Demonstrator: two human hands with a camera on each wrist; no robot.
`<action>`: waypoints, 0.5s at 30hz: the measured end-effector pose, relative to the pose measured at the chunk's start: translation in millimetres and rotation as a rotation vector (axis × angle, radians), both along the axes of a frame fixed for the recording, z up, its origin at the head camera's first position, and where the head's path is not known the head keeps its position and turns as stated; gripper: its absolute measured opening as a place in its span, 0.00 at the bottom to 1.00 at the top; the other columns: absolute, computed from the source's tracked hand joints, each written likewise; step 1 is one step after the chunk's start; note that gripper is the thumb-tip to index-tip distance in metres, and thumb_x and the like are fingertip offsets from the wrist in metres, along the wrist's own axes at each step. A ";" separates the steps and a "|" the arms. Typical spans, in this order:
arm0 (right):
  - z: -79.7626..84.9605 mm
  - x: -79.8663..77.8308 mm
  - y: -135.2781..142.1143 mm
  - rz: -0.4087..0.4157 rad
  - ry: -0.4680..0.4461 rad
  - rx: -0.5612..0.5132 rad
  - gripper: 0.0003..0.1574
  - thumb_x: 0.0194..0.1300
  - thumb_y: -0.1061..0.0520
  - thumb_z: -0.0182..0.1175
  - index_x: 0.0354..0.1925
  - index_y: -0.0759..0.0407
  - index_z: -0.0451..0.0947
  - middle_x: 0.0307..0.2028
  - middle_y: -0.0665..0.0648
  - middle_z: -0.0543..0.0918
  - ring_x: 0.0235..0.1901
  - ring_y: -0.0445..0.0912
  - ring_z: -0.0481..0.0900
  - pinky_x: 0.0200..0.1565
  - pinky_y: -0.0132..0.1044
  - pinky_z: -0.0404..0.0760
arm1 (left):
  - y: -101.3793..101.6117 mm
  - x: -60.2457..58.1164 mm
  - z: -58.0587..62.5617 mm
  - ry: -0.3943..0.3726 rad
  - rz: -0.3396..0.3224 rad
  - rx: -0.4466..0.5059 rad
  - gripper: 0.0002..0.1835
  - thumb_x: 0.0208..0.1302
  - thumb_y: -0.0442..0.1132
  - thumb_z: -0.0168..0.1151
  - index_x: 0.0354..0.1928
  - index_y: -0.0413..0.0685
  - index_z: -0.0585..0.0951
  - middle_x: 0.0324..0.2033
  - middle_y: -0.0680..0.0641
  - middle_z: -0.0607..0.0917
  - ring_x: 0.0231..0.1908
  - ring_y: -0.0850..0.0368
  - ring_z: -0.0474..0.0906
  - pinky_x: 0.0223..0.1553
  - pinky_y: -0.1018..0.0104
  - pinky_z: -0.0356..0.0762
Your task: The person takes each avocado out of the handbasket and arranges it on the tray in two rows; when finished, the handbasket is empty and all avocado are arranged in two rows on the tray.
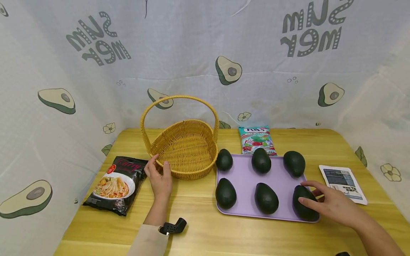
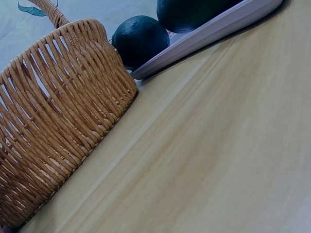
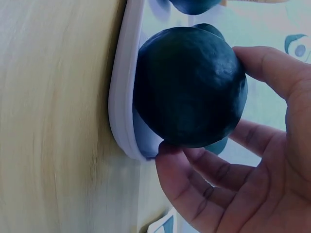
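Observation:
Several dark green avocados [image 1: 266,198] lie spaced out on a lilac tray [image 1: 242,177]. My right hand [image 1: 333,204] holds the avocado [image 1: 302,202] at the tray's front right corner. In the right wrist view, its thumb and fingers press opposite sides of this avocado [image 3: 189,87], close over the tray's rim [image 3: 121,97]. To the left stands a yellow woven basket [image 1: 189,153] with a tall handle and a bare inside. At its front left rim, my left hand [image 1: 160,181] grips the basket with thumb and fingertips. The left wrist view shows mostly the basket's side [image 2: 63,107].
A black noodle packet [image 1: 116,185] lies left of the basket. Behind the tray is a Fox's candy bag [image 1: 257,140], and to its right a white packet [image 1: 343,184] lies flat. A printed curtain [image 1: 192,46] hangs around the wooden table [image 1: 198,227].

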State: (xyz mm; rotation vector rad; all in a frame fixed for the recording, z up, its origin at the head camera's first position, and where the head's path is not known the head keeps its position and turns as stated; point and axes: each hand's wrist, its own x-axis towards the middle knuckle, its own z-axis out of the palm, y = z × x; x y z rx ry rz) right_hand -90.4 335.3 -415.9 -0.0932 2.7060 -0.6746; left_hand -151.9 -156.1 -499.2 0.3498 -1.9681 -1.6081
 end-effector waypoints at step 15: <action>0.5 -0.6 -1.1 0.000 0.010 0.051 0.46 0.71 0.32 0.58 0.69 0.64 0.67 0.48 0.67 0.84 0.45 0.56 0.83 0.40 0.47 0.83 | -0.1 2.4 1.0 0.002 -0.020 0.032 0.23 0.75 0.42 0.57 0.69 0.48 0.69 0.65 0.42 0.61 0.51 0.53 0.68 0.57 0.57 0.69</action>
